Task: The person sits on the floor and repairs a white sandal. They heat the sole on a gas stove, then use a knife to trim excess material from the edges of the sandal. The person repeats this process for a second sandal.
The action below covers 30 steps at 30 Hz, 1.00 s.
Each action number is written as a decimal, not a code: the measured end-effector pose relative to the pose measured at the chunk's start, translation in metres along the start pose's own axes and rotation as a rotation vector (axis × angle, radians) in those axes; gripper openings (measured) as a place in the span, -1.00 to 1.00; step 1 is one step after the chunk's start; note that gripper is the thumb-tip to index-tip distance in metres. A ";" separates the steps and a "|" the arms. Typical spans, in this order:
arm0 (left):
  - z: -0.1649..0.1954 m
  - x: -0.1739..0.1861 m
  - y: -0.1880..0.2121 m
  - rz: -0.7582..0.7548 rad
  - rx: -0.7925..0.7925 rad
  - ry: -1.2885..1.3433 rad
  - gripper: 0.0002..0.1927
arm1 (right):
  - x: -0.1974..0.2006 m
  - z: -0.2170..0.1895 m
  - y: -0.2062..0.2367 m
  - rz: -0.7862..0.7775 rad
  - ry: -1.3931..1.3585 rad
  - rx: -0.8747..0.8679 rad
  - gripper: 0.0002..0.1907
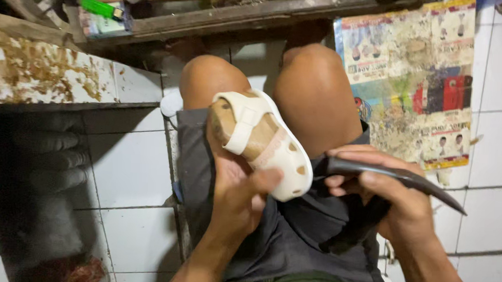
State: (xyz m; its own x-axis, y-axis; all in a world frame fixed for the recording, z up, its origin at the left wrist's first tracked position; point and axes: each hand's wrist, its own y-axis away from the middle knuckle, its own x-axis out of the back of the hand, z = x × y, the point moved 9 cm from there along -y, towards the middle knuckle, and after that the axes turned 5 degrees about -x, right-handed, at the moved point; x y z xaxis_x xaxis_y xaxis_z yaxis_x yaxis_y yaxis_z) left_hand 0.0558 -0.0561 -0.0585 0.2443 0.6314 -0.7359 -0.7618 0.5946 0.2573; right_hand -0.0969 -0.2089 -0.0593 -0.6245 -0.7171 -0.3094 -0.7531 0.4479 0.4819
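Observation:
My left hand (pixel 238 186) grips a small cream-white child's sandal (pixel 262 139) with a tan insole and a strap, held over my lap between my bare knees. The thumb presses on the sandal's toe end. My right hand (pixel 383 191) is closed around a long dark curved tool (pixel 401 178) with a pointed tip aimed right; its near end lies close to the sandal's toe. I sit in dark grey shorts (pixel 292 229).
A stained wooden bench (pixel 37 72) stands at left, a cluttered wooden shelf (pixel 223 11) with a green item across the top. A worn printed sheet (pixel 415 75) lies on the white tiled floor (pixel 135 169) at right. Dark cloth piles at lower left.

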 end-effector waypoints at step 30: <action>-0.024 0.019 -0.017 0.042 -0.024 -0.159 -0.28 | -0.009 -0.003 -0.010 -0.040 0.230 0.152 -0.72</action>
State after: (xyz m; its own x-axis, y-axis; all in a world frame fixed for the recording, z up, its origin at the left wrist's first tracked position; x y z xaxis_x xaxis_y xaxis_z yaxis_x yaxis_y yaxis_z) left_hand 0.0585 -0.0661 -0.0918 0.3023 0.7271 -0.6163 -0.7867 0.5555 0.2694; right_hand -0.0835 -0.2085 -0.0591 -0.5430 -0.8306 -0.1233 -0.8097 0.4790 0.3390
